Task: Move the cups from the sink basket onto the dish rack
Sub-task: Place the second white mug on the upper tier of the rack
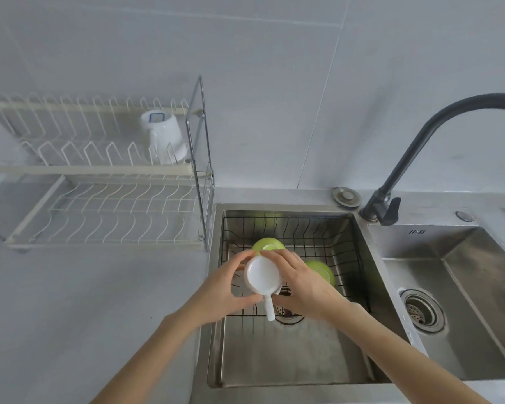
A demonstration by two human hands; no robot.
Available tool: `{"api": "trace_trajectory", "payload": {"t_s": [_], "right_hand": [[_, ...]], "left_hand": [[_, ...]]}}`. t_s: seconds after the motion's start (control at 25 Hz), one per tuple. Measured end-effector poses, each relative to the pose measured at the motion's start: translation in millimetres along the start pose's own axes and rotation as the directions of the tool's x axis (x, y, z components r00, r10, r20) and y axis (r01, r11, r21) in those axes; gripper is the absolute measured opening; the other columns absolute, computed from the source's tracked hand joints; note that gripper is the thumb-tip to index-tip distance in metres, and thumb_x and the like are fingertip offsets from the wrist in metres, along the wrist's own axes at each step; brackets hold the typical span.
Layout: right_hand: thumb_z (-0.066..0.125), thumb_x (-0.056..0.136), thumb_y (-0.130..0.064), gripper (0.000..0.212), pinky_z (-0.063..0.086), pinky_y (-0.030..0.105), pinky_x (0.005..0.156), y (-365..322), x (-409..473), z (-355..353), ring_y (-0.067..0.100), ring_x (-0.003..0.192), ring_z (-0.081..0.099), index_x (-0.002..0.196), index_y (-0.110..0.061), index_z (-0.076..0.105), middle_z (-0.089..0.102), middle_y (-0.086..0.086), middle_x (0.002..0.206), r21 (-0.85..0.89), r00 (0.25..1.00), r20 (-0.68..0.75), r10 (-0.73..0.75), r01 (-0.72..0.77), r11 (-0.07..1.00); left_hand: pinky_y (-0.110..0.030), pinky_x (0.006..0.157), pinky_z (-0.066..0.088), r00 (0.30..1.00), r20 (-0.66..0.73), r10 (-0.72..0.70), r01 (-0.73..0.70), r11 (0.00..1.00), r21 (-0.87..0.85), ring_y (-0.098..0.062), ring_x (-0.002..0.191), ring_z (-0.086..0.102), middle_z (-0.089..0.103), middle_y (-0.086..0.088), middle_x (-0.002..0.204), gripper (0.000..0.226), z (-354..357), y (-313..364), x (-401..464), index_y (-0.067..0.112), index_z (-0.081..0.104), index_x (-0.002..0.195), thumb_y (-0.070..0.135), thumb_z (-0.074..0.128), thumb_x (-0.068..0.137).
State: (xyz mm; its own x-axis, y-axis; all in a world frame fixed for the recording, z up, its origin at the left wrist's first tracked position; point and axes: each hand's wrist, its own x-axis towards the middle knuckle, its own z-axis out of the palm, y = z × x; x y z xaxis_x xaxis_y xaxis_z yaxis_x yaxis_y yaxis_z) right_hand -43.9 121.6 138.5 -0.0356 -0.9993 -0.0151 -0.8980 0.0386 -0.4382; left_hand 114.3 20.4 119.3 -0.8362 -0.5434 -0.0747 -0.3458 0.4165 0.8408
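- A white cup (262, 276) is held above the left part of the sink basket (344, 252), seen from over its flat, round, glossy end; which end that is I cannot tell. Its straight white handle (269, 308) points toward the person.
- The left hand (225, 290) wraps the cup's left side, fingers curled over the far edge and thumb near the handle's root.
- The right hand (301, 284) grips the cup's right side, fingers (277, 256) reaching across the top edge, thumb by the handle.
- Two green cups sit in the dark wire basket: one green cup (268, 245) just behind the hands, showing a pale ring on its upturned base, and another green cup (321, 272) to the right, partly hidden by the right hand.
- The basket rests in the left steel sink (289, 360); a second basin lies to the right, with a black tap (420, 147) arching above.
- On the grey bench (85, 301) to the left stands a two-tier white wire dish rack (99, 170).
- A white mug (165, 135) with a blue outline mark already lies tilted among the prongs at the right end of the upper tier.
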Motion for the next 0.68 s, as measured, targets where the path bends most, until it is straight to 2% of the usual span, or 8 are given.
{"api": "trace_trajectory", "payload": {"t_s": [0.16,0.28,0.4,0.48,0.56,0.64,0.68], "right_hand": [[0.071,0.076,-0.024,0.075,0.052,0.035,0.089,-29.0,3.1,-14.8,0.006,0.111,0.040,0.139,-0.020,0.029,0.041,-0.002,0.135,0.101,0.995,-0.100,-0.015,0.025,0.995],[0.073,0.074,-0.023,0.074,0.046,0.026,0.093,-54.5,13.1,-27.9,0.004,0.105,0.043,0.137,-0.019,0.033,0.042,-0.008,0.123,0.161,0.987,-0.157,-0.047,0.072,0.984],[0.074,0.074,-0.021,0.074,0.045,0.026,0.096,-84.4,29.6,-39.4,0.008,0.106,0.047,0.137,-0.018,0.034,0.043,-0.007,0.121,0.167,0.977,-0.191,-0.091,0.124,0.978],[0.073,0.074,-0.020,0.074,0.046,0.028,0.097,-103.1,41.3,-45.1,0.012,0.106,0.051,0.137,-0.018,0.034,0.041,-0.009,0.118,0.159,0.971,-0.215,-0.108,0.144,0.977],[0.073,0.075,-0.019,0.074,0.046,0.027,0.096,-121.3,53.1,-47.2,0.013,0.103,0.053,0.137,-0.017,0.034,0.040,-0.009,0.117,0.142,0.963,-0.245,-0.115,0.153,0.978],[0.073,0.075,-0.018,0.074,0.043,0.016,0.095,-137.4,64.4,-47.3,0.014,0.100,0.052,0.137,-0.015,0.034,0.040,-0.008,0.115,0.138,0.953,-0.279,-0.119,0.162,0.977],[0.073,0.075,-0.017,0.074,0.040,0.007,0.093,-145.5,69.7,-48.0,0.014,0.099,0.051,0.137,-0.014,0.033,0.041,-0.007,0.115,0.143,0.950,-0.289,-0.115,0.161,0.976]], "left_hand": [[-0.014,0.098,0.033,0.999,-0.044,0.011,-0.013,0.999,-0.035,0.011,0.116,0.039,0.042,0.027,0.122,0.072,-23.3,-0.3,-15.4,0.045,0.027,0.125,0.035,0.073,0.071],[-0.020,0.103,0.030,0.996,-0.088,0.029,-0.031,0.999,-0.021,0.004,0.119,0.039,0.040,0.024,0.126,0.069,-46.8,-5.2,-28.6,0.049,0.027,0.121,0.029,0.073,0.074],[-0.021,0.104,0.032,0.987,-0.147,0.061,-0.063,0.998,-0.008,-0.002,0.120,0.042,0.041,0.028,0.122,0.065,-78.0,-7.5,-40.0,0.049,0.028,0.116,0.027,0.073,0.074],[-0.013,0.100,0.033,0.980,-0.176,0.088,-0.088,0.996,0.010,0.006,0.117,0.042,0.040,0.032,0.121,0.064,-100.2,-5.9,-45.7,0.050,0.029,0.115,0.039,0.072,0.069],[-0.001,0.093,0.032,0.973,-0.195,0.124,-0.119,0.992,0.041,0.021,0.112,0.038,0.038,0.036,0.119,0.063,-122.0,-5.1,-52.6,0.054,0.028,0.113,0.048,0.067,0.064],[0.008,0.089,0.028,0.966,-0.206,0.156,-0.145,0.987,0.071,0.030,0.106,0.034,0.037,0.038,0.118,0.062,-141.0,-4.6,-59.1,0.055,0.027,0.111,0.045,0.067,0.065],[0.008,0.088,0.028,0.961,-0.216,0.173,-0.160,0.984,0.077,0.029,0.107,0.035,0.038,0.036,0.118,0.063,-149.9,-3.3,-62.0,0.055,0.027,0.111,0.045,0.068,0.064]]}}
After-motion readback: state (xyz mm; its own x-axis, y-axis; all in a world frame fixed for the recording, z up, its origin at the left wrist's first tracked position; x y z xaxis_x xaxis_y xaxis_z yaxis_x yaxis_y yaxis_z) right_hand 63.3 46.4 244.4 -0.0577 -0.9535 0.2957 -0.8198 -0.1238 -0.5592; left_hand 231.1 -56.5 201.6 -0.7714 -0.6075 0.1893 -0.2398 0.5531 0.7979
